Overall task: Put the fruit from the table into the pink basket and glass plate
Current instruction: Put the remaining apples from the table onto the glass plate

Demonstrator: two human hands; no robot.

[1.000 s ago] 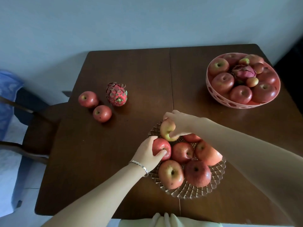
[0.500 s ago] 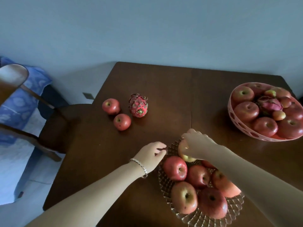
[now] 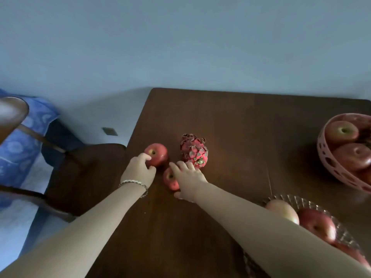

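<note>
- Both hands have left the ribbed glass plate (image 3: 301, 199), where they were setting apples half a second ago, and now reach the last loose fruit at the far left of the dark wooden table (image 3: 230, 121); the placing step looks finished and a fresh pickup is starting.
- The left hand (image 3: 138, 169), with a bracelet at the wrist, curls around the far red apple (image 3: 157, 152), fingers touching it but not yet clamped; the right hand (image 3: 188, 175) lies spread over the near red apple (image 3: 169, 178), just beside the scaly pink dragon fruit (image 3: 194, 151); whether it grips is unclear.
- The perforated pink basket (image 3: 329, 157) is cut off at the right edge; the right forearm hides part of the plate.
</note>
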